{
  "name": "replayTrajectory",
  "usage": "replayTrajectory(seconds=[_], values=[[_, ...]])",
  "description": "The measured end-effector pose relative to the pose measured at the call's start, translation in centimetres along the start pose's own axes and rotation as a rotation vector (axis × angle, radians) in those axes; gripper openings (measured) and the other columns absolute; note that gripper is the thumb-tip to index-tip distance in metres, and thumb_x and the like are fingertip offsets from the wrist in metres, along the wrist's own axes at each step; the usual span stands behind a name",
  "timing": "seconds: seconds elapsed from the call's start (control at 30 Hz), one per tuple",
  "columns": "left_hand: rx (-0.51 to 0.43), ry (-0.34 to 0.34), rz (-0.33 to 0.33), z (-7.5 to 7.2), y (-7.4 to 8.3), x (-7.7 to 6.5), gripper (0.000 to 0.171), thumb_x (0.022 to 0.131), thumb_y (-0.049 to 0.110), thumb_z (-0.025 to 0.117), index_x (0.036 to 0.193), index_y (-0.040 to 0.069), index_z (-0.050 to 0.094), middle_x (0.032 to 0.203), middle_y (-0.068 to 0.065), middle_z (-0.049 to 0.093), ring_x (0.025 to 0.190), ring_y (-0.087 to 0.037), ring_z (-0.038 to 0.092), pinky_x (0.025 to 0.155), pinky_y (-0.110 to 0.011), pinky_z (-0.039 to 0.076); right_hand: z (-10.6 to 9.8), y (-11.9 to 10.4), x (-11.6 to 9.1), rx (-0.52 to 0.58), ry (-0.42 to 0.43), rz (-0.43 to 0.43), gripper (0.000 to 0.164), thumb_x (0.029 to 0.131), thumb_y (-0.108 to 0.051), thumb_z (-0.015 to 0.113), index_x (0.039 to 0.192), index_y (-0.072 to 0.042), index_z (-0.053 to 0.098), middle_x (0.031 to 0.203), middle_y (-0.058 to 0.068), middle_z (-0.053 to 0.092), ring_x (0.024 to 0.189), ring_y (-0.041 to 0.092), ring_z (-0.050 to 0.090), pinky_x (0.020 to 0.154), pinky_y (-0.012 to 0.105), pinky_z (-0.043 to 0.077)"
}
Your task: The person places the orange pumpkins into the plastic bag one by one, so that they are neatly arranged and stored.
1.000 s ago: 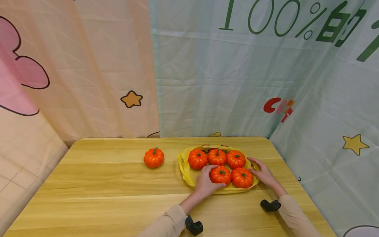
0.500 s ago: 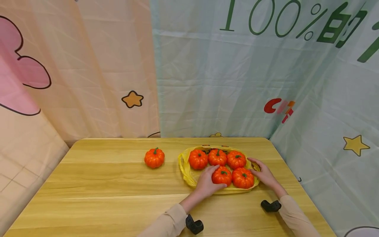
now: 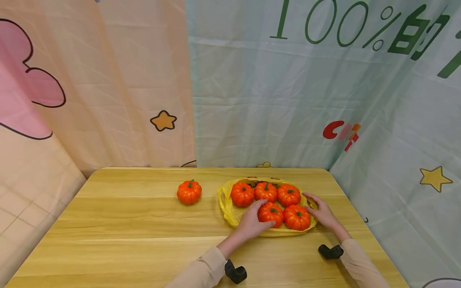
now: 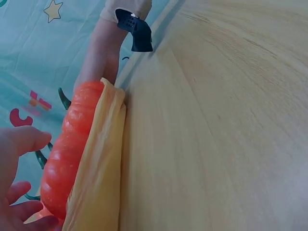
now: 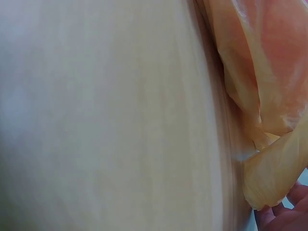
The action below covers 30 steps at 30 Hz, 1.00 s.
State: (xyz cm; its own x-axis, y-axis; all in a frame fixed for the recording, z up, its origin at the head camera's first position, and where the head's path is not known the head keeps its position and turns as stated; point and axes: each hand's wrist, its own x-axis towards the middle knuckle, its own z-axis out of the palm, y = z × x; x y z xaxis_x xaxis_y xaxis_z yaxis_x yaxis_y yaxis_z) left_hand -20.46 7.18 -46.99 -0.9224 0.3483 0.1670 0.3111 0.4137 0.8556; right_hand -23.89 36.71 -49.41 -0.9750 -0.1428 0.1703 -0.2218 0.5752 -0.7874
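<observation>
A yellow plastic bag (image 3: 227,208), its mouth spread wide, lies on the table with several small orange pumpkins in it. My left hand (image 3: 251,221) curves around the left side of the front-left pumpkin (image 3: 270,214), thumb in front and fingers behind. In the left wrist view its thumb and fingers are spread apart, with space between them and the pumpkins (image 4: 65,159). At the bag's right side, beside the front-right pumpkin (image 3: 297,217), my right hand (image 3: 324,214) holds the bag's edge. The right wrist view catches only its fingers (image 5: 284,216) under the yellow plastic (image 5: 272,173).
One more pumpkin (image 3: 189,192) stands alone on the wooden table (image 3: 137,224), left of the bag. Printed curtains (image 3: 259,100) hang behind the table and along its right side. A black wrist device (image 3: 235,272) sits at each sleeve cuff.
The front-left pumpkin has shifted slightly right, toward the front-right one. My left hand has since eased slightly back from it. My right hand stays at the bag's edge.
</observation>
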Motion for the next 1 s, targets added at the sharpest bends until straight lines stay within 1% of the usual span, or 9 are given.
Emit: replayTrajectory(seconds=[0.17, 0.3, 0.4, 0.47, 0.53, 0.67, 0.77, 0.93, 1.0], values=[[-0.024, 0.075, 0.01, -1.0, 0.3, -0.2, 0.062, 0.081, 0.024, 0.075, 0.136, 0.01, 0.051, 0.14, -0.01, 0.052, 0.127, -0.032, 0.05, 0.104, -0.05, 0.043, 0.1, 0.0, 0.0, 0.019, -0.005, 0.001, 0.049, 0.093, -0.002, 0.057, 0.138, 0.01, 0.042, 0.142, 0.032, 0.041, 0.132, 0.047, 0.031, 0.091, -0.002, 0.025], [-0.041, 0.172, 0.035, -2.1, 0.2, -0.3, 0.058, 0.08, 0.022, 0.075, 0.133, 0.012, 0.054, 0.136, -0.009, 0.055, 0.125, -0.032, 0.051, 0.102, -0.052, 0.042, 0.1, -0.1, 0.0, 0.018, -0.009, 0.005, 0.049, 0.093, -0.001, 0.057, 0.138, 0.01, 0.041, 0.143, 0.032, 0.04, 0.132, 0.047, 0.032, 0.091, -0.002, 0.027], [-0.055, 0.252, 0.068, -3.1, 0.1, -0.4, 0.055, 0.079, 0.018, 0.075, 0.13, 0.013, 0.057, 0.132, -0.008, 0.059, 0.121, -0.03, 0.054, 0.1, -0.05, 0.044, 0.1, -0.1, -0.1, 0.023, -0.01, 0.009, 0.049, 0.093, -0.001, 0.057, 0.138, 0.01, 0.041, 0.143, 0.032, 0.039, 0.132, 0.047, 0.032, 0.091, -0.002, 0.028], [-0.076, 0.293, 0.094, -3.7, -0.1, -0.5, 0.054, 0.078, 0.014, 0.075, 0.129, 0.012, 0.058, 0.13, -0.008, 0.06, 0.119, -0.031, 0.056, 0.099, -0.05, 0.045, 0.1, -0.2, -0.1, 0.028, -0.013, 0.011, 0.049, 0.093, -0.001, 0.057, 0.138, 0.01, 0.041, 0.144, 0.032, 0.038, 0.132, 0.047, 0.031, 0.091, -0.002, 0.027], [-0.086, 0.321, 0.101, -4.4, -0.4, -0.6, 0.053, 0.079, 0.013, 0.075, 0.129, 0.012, 0.058, 0.129, -0.008, 0.061, 0.118, -0.031, 0.056, 0.098, -0.05, 0.047, 0.1, -0.2, -0.1, 0.034, -0.015, 0.012, 0.049, 0.093, -0.001, 0.056, 0.138, 0.01, 0.041, 0.144, 0.032, 0.038, 0.132, 0.047, 0.03, 0.091, -0.002, 0.027], [-0.094, 0.363, 0.11, -5.8, -1.1, -1.0, 0.052, 0.08, 0.01, 0.075, 0.128, 0.008, 0.058, 0.129, -0.01, 0.06, 0.117, -0.034, 0.056, 0.096, -0.052, 0.047, 0.1, -0.2, -0.1, 0.029, -0.016, 0.011, 0.049, 0.093, -0.001, 0.057, 0.138, 0.01, 0.041, 0.144, 0.032, 0.039, 0.131, 0.048, 0.031, 0.09, -0.002, 0.028], [-0.074, 0.408, 0.116, -7.0, -1.8, -1.3, 0.051, 0.079, 0.01, 0.076, 0.127, 0.005, 0.059, 0.127, -0.011, 0.062, 0.115, -0.034, 0.057, 0.094, -0.051, 0.048, 0.1, -0.1, 0.0, 0.02, -0.016, 0.016, 0.05, 0.093, -0.002, 0.058, 0.139, 0.009, 0.041, 0.144, 0.032, 0.038, 0.132, 0.047, 0.032, 0.091, -0.002, 0.027], [-0.048, 0.489, 0.112, -8.9, -3.0, -1.9, 0.051, 0.076, 0.008, 0.078, 0.124, 0.005, 0.061, 0.124, -0.011, 0.063, 0.111, -0.034, 0.057, 0.09, -0.05, 0.05, -0.1, -0.1, -0.1, 0.016, -0.016, 0.017, 0.05, 0.092, -0.001, 0.058, 0.139, 0.009, 0.041, 0.144, 0.032, 0.038, 0.133, 0.046, 0.031, 0.091, -0.002, 0.027], [-0.048, 0.513, 0.097, -9.5, -3.4, -2.2, 0.052, 0.076, 0.007, 0.078, 0.124, 0.006, 0.061, 0.125, -0.011, 0.063, 0.112, -0.034, 0.056, 0.09, -0.05, 0.05, -0.1, -0.1, -0.1, 0.01, -0.009, 0.011, 0.05, 0.092, -0.001, 0.058, 0.138, 0.009, 0.042, 0.144, 0.032, 0.039, 0.132, 0.045, 0.033, 0.091, -0.001, 0.028]])
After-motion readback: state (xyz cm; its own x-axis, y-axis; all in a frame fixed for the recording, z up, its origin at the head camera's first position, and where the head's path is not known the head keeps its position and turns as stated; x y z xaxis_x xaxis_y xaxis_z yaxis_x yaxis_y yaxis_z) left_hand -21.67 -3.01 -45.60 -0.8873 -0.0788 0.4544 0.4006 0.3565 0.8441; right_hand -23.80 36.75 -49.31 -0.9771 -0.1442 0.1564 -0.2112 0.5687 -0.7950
